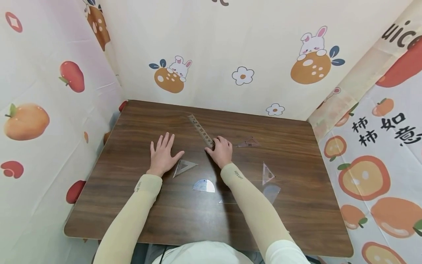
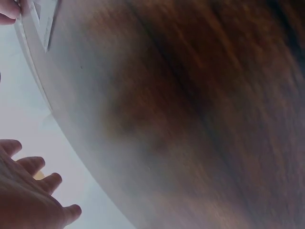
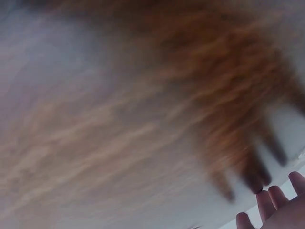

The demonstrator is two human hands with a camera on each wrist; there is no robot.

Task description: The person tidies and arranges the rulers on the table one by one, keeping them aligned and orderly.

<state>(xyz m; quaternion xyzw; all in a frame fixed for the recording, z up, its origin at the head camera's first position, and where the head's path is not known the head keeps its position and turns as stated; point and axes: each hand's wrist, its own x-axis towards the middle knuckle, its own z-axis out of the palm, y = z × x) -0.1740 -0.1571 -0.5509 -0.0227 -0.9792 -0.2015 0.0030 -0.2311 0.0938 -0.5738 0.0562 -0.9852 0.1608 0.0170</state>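
A clear straight ruler (image 1: 200,129) with cut-out shapes lies slantwise near the middle of the brown table. My right hand (image 1: 222,151) holds its near end between thumb and curled fingers; in the right wrist view only the fingertips of that hand (image 3: 276,207) show, and the ruler is out of sight. Flat on the table to the left rests my left hand (image 1: 162,154), fingers spread and thumb stretched out. Just beside that thumb is a clear set square (image 1: 184,167), whose corner also shows in the left wrist view. A small protractor (image 1: 204,185) lies nearer to me, between the forearms.
Right of my right hand lies a dark-tinted clear piece (image 1: 249,143). A small triangle (image 1: 267,173) is farther right, above another clear piece (image 1: 272,192) partly behind the right forearm. The wooden table (image 1: 138,211) meets cloth-covered walls (image 1: 214,47) behind and at both sides.
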